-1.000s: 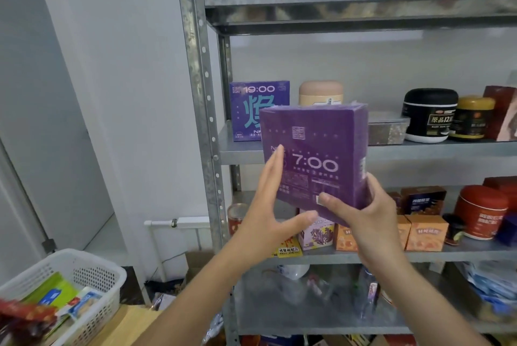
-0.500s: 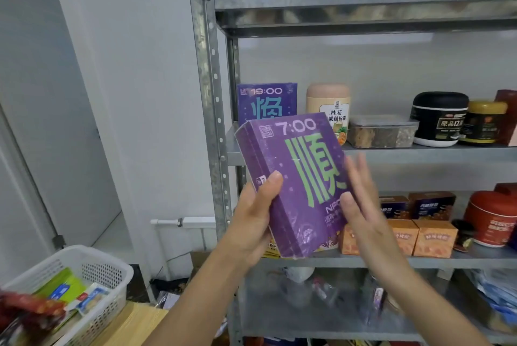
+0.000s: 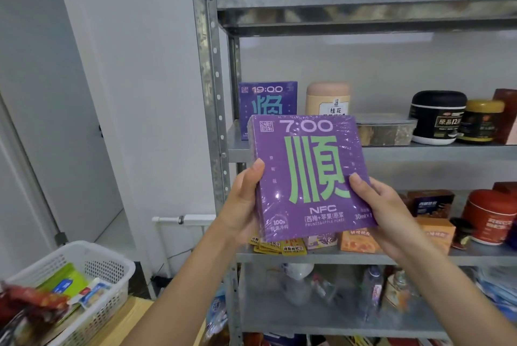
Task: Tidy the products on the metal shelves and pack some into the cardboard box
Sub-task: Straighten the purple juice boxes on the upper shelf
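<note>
Purple box (image 3: pixel 307 175) gripped between left hand (image 3: pixel 242 206) and right hand (image 3: pixel 383 211).

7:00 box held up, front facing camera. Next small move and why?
Probably lift the 7:00 box toward the shelf and stand it by the matching 19:00 box: left hand and right hand grip its edges, front upright.

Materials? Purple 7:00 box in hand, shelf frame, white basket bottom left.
The purple 7:00 box is likely cardboard under clear shrink film: wrinkles and glints cross its face. The shelf frame looks like galvanised steel, with a dull mottled grey finish and punched holes. The white basket is probably moulded plastic, matte, with perforated walls.
</note>
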`<action>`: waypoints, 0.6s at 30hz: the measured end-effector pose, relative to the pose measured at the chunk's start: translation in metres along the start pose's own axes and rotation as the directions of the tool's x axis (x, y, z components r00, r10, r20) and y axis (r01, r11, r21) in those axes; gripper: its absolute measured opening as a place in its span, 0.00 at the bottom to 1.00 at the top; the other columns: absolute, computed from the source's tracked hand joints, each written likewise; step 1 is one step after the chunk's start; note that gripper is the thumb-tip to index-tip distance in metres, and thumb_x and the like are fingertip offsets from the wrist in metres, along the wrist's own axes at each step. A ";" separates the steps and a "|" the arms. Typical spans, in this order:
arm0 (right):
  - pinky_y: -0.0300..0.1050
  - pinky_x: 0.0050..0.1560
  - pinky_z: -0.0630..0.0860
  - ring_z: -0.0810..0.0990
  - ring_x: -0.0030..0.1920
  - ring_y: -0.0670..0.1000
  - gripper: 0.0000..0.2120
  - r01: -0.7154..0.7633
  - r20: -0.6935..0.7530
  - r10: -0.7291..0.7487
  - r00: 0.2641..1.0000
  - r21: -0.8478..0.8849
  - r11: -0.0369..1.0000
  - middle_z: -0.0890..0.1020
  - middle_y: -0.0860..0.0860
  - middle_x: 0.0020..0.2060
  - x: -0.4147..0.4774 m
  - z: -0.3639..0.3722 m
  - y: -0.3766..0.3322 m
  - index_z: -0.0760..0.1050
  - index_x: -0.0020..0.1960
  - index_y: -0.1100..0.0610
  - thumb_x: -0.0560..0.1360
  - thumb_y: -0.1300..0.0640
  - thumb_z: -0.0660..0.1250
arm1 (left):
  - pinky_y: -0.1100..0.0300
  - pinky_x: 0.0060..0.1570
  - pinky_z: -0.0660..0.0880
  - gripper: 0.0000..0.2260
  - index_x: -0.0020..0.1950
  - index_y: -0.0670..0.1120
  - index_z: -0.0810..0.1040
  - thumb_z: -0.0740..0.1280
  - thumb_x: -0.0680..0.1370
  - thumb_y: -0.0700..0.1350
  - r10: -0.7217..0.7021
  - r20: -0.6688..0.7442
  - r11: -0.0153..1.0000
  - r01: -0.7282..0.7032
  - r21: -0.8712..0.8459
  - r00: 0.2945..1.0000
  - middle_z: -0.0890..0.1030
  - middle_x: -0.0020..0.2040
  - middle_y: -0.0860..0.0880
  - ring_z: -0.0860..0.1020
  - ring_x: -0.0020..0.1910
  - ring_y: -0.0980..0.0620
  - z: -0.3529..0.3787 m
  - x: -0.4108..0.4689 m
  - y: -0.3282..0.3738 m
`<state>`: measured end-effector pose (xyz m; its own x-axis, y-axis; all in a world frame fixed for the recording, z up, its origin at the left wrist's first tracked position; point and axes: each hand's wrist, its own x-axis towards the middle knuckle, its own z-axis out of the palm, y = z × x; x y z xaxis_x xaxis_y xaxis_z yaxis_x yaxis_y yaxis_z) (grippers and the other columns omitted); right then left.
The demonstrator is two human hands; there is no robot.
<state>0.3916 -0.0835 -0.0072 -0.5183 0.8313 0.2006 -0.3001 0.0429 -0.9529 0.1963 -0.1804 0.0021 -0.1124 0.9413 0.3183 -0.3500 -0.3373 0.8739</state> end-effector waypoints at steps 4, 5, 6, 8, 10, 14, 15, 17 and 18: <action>0.40 0.36 0.82 0.86 0.42 0.50 0.20 0.044 -0.074 -0.045 0.996 -0.009 0.999 0.86 0.52 0.44 0.000 0.003 0.000 0.76 0.55 0.56 0.67 0.48 0.68 | 0.60 0.41 0.81 0.23 0.58 0.45 0.73 0.65 0.71 0.59 0.057 -0.155 0.974 -0.021 0.224 0.986 0.85 0.49 0.48 0.85 0.48 0.49 0.005 -0.001 0.007; 0.40 0.35 0.82 0.86 0.42 0.50 0.20 0.061 -0.092 -0.063 0.994 -0.021 0.998 0.86 0.52 0.44 0.000 0.004 0.000 0.76 0.55 0.55 0.67 0.47 0.68 | 0.59 0.42 0.81 0.22 0.60 0.45 0.72 0.63 0.73 0.58 0.068 -0.193 0.962 -0.014 0.272 0.979 0.84 0.51 0.47 0.84 0.49 0.49 0.005 0.001 0.006; 0.40 0.35 0.82 0.86 0.42 0.50 0.20 0.074 -0.112 -0.077 0.991 -0.034 0.997 0.86 0.52 0.44 0.000 0.005 0.000 0.76 0.56 0.55 0.67 0.47 0.69 | 0.59 0.43 0.81 0.21 0.61 0.45 0.72 0.63 0.75 0.57 0.077 -0.229 0.952 -0.003 0.307 0.970 0.84 0.53 0.47 0.84 0.50 0.48 0.004 0.002 0.005; 0.41 0.36 0.82 0.86 0.43 0.51 0.21 0.098 -0.141 -0.104 0.984 -0.052 0.994 0.86 0.52 0.45 0.000 0.007 -0.001 0.76 0.56 0.55 0.66 0.47 0.70 | 0.59 0.42 0.81 0.17 0.62 0.47 0.72 0.63 0.78 0.55 0.083 -0.283 0.945 0.014 0.327 0.956 0.84 0.53 0.48 0.84 0.50 0.50 0.004 0.005 0.003; 0.42 0.37 0.82 0.86 0.44 0.50 0.23 0.134 -0.163 -0.152 0.975 -0.113 0.984 0.86 0.52 0.47 -0.001 0.010 -0.003 0.75 0.56 0.53 0.64 0.45 0.70 | 0.60 0.42 0.81 0.13 0.60 0.49 0.74 0.61 0.80 0.54 0.088 -0.308 0.940 0.024 0.341 0.947 0.84 0.51 0.51 0.84 0.49 0.52 0.001 0.009 0.000; 0.32 0.36 0.78 0.82 0.47 0.40 0.20 0.321 -0.166 -0.403 0.900 -0.374 0.870 0.81 0.43 0.47 -0.010 0.019 -0.006 0.72 0.53 0.45 0.63 0.44 0.70 | 0.58 0.49 0.79 0.10 0.59 0.51 0.76 0.59 0.82 0.52 0.100 -0.340 0.922 0.041 0.384 0.935 0.84 0.52 0.53 0.83 0.53 0.53 -0.006 0.016 -0.007; 0.30 0.38 0.78 0.80 0.47 0.37 0.22 0.362 -0.137 -0.462 0.876 -0.446 0.819 0.80 0.40 0.48 -0.011 0.022 -0.006 0.71 0.55 0.46 0.63 0.44 0.71 | 0.56 0.53 0.78 0.11 0.59 0.50 0.77 0.58 0.83 0.50 0.094 -0.345 0.925 0.046 0.376 0.934 0.84 0.53 0.52 0.82 0.55 0.52 -0.007 0.018 -0.009; 0.29 0.42 0.77 0.79 0.49 0.36 0.25 0.427 -0.081 -0.551 0.831 -0.542 0.724 0.78 0.38 0.50 -0.012 0.024 -0.002 0.70 0.59 0.46 0.64 0.45 0.72 | 0.54 0.57 0.77 0.11 0.60 0.48 0.77 0.58 0.84 0.48 0.084 -0.348 0.936 0.046 0.348 0.934 0.84 0.54 0.51 0.81 0.58 0.51 -0.010 0.022 -0.013; 0.29 0.43 0.77 0.78 0.50 0.36 0.26 0.449 -0.068 -0.583 0.810 -0.567 0.690 0.77 0.37 0.50 -0.012 0.024 0.000 0.70 0.59 0.46 0.64 0.46 0.72 | 0.55 0.57 0.77 0.11 0.60 0.48 0.77 0.58 0.84 0.48 0.084 -0.341 0.941 0.038 0.337 0.936 0.84 0.55 0.51 0.80 0.58 0.51 -0.012 0.024 -0.014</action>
<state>0.3787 -0.1071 -0.0037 -0.1903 0.6857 0.7025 0.0141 0.7175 -0.6965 0.1879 -0.1527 -0.0071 -0.4518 0.8574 0.2465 -0.0199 -0.2859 0.9580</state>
